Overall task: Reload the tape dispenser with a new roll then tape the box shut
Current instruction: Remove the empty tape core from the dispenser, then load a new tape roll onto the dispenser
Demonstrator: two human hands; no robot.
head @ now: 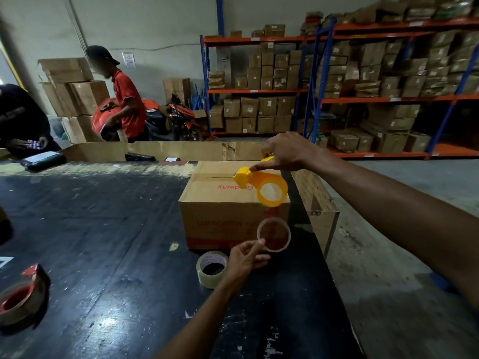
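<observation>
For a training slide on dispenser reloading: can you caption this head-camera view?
Right hand holds the yellow dispenser over the box; left hand holds an empty core.

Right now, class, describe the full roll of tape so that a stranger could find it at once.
Start at the cardboard box on the dark table. Just before its near face lies a clear tape roll, flat beside the left hand. Unlike the bare core that hand holds, it is thick with tape.

Dispenser: glossy yellow plastic. Box: matt brown cardboard. Surface: dark, scuffed, sheened. Roll beside fingers: clear glossy tape.
</observation>
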